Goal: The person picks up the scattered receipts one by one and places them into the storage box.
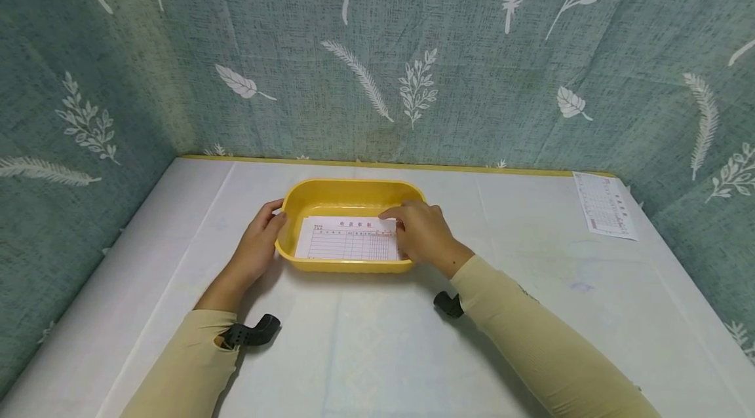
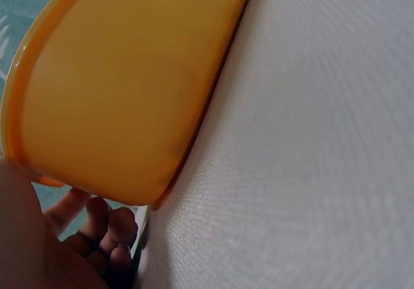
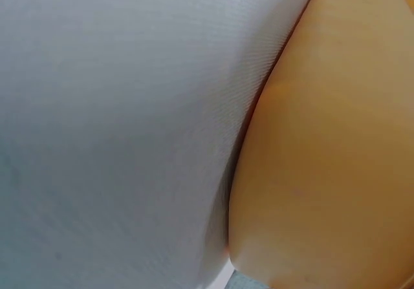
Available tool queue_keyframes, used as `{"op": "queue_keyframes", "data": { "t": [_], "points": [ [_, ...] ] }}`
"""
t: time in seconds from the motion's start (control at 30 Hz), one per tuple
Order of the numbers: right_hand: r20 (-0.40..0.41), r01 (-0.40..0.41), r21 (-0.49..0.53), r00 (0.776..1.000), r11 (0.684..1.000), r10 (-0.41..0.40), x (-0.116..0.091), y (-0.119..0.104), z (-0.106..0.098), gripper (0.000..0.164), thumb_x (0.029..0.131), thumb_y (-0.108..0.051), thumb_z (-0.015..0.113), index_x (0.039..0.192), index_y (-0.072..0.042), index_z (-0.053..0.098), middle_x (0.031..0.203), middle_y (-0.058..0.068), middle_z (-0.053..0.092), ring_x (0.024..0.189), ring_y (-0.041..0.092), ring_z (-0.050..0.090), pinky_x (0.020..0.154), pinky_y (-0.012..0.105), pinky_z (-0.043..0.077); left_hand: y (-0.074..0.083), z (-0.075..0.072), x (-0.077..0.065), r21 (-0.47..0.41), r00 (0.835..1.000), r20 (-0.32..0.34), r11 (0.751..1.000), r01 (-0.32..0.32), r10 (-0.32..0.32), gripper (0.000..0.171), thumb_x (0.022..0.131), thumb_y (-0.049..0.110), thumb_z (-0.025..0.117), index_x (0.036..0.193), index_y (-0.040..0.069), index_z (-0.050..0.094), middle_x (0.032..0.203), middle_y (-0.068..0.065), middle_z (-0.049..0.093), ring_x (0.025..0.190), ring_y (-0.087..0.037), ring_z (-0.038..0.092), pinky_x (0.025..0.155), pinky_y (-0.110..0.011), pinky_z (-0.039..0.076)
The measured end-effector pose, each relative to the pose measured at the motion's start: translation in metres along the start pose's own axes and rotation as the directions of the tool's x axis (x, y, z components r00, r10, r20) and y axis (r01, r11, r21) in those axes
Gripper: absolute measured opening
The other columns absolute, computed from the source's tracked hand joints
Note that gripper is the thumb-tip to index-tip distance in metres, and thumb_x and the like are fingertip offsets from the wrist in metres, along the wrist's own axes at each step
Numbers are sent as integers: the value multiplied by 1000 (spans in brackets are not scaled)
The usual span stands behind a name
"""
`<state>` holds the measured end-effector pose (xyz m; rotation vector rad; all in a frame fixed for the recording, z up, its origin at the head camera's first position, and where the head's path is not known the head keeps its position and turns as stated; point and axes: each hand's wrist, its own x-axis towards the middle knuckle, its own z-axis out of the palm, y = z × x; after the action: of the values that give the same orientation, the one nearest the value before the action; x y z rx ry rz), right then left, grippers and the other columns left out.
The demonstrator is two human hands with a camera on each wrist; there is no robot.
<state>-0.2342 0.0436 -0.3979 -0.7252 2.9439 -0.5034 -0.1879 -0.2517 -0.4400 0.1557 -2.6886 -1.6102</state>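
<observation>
A yellow plastic basin (image 1: 348, 266) stands on the white-covered table in the head view. Inside it lie printed white receipt slips (image 1: 342, 244) with red lettering and a ruled grid. My left hand (image 1: 257, 244) holds the basin's left end, thumb over the rim and fingers against the outside. In the left wrist view, those fingers (image 2: 121, 224) curl behind the basin wall (image 2: 123, 88). My right hand (image 1: 427, 234) reaches over the right rim, its index finger and thumb at the right end of the slips. Whether it pinches a slip is hidden; the right wrist view has only the basin's outside (image 3: 323, 147) and the table.
Another printed slip (image 1: 604, 206) lies flat at the table's far right corner. Green leaf-patterned cloth (image 1: 377, 77) hangs behind and on both sides. A yellow strip (image 1: 513, 170) runs along the back edge. White cloth (image 1: 366, 346) covers the table in front of the basin.
</observation>
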Motion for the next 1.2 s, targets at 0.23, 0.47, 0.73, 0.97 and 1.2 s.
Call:
{"op": "queue_keyframes", "data": {
  "t": [0.23,0.47,0.73,0.97,1.2],
  "points": [
    [-22,19,-42,1000,999,-20,0,0,0,36,94,-7,59,121,-24,73,97,1,71,74,15,52,79,43,44,1,0,0,16,1000,-5,1000,-5,5,51,108,39,31,150,13,39,112,-19,53,98,-26,49,86,-28,39],
    [-1,28,-108,1000,994,-29,0,-4,-2,33,95,-11,60,122,-23,73,90,2,71,71,17,52,73,40,46,0,0,-2,9,1000,-1,1000,-5,5,52,108,39,30,151,12,38,113,-19,52,100,-26,49,87,-28,39],
    [26,20,-163,1000,986,-16,-1,-3,0,33,98,-21,58,129,-22,69,105,5,70,86,20,57,79,44,49,0,0,-1,-9,1000,6,1000,-9,9,52,108,40,31,151,13,38,113,-19,52,99,-26,49,85,-26,40],
    [41,-3,-178,999,984,10,0,-4,-1,33,100,-24,56,131,-21,68,116,6,70,102,23,61,91,52,47,2,0,0,-8,1000,3,1000,-18,18,51,108,39,31,150,12,39,112,-19,52,98,-25,49,85,-23,40],
    [40,-10,-167,999,986,17,0,-4,-1,33,100,-26,56,131,-22,67,115,3,71,101,23,62,93,51,48,3,0,0,0,1000,1,1000,-4,4,51,108,40,31,150,13,39,110,-18,52,97,-25,49,86,-27,40]
  ]
}}
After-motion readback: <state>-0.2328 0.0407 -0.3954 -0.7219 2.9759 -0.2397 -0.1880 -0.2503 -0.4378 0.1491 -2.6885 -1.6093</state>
